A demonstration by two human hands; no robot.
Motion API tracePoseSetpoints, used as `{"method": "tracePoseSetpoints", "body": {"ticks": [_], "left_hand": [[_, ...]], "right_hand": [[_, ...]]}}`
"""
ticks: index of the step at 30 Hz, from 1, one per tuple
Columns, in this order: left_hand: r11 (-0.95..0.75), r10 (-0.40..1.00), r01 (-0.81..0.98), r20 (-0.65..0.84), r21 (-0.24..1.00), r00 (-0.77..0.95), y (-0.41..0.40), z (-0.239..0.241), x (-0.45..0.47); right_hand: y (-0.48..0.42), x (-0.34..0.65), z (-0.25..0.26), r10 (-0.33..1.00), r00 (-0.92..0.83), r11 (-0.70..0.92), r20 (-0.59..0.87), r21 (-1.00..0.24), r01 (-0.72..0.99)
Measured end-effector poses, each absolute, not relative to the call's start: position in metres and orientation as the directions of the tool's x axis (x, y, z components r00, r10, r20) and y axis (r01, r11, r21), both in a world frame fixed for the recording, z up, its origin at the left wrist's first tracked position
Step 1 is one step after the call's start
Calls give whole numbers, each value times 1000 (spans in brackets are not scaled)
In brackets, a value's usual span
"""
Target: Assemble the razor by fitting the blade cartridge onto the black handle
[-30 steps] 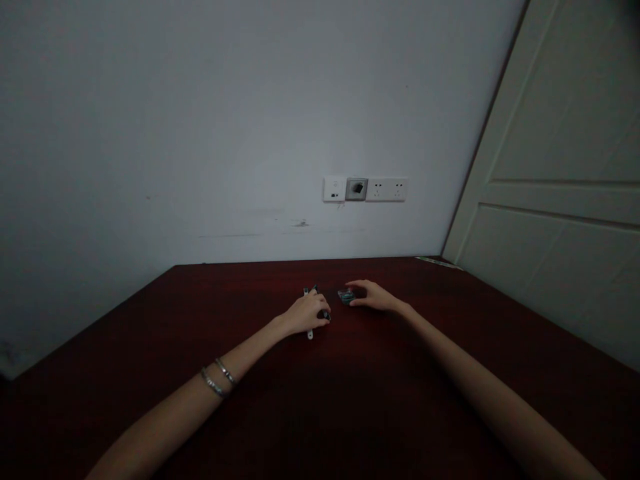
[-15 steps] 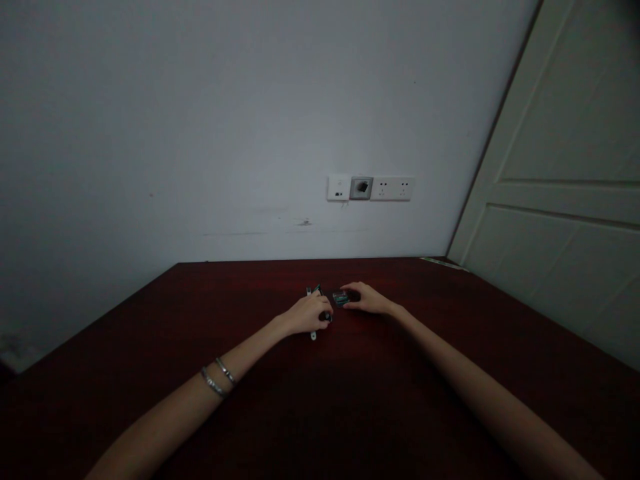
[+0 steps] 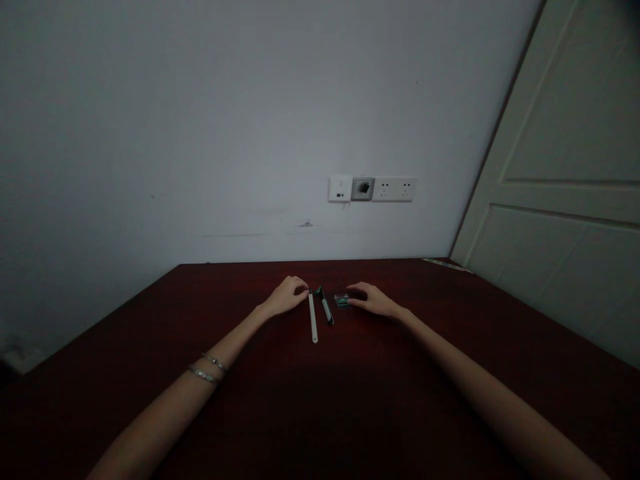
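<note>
My left hand (image 3: 289, 295) is at the far end of a slim white stick (image 3: 313, 320) with a dark tip, thumb and forefinger closed at that tip. The stick lies on the dark red table. Just right of it lies a thin dark-and-silver tool with an angled head (image 3: 326, 309), possibly a razor; no hand touches it. Further right is a small flat clear case (image 3: 342, 300) with something green inside. The thumb and fingers of my right hand (image 3: 373, 299) are curved around the case's right end. Fine detail is lost in the dim light.
The dark red tabletop (image 3: 320, 400) runs back to a pale wall (image 3: 250, 133) with a row of sockets (image 3: 393, 189). A pale panelled door (image 3: 565, 200) stands at the right. A light strip (image 3: 447, 265) lies along the far right table edge.
My left hand has let go of the dark-and-silver tool and moved left to the white stick's far end. The clear case has turned slightly straighter beside my right hand.
</note>
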State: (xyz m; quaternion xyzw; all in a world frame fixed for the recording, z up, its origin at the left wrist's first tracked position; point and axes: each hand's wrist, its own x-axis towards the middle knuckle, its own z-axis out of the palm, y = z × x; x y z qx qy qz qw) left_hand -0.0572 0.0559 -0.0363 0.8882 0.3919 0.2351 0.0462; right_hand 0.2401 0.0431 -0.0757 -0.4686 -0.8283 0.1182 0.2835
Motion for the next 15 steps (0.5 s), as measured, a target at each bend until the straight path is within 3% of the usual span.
{"method": "tracePoseSetpoints", "body": {"ticks": [6,15], "left_hand": [[-485,873,851,158,201,461,87,-60,-108],[-454,888,872,170,183,427,96,-80,-120]], "right_hand": [[50,280,-86,871,-245,395,427,-308,866],[44,299,-104,886,-199,323,418,-250,913]]}}
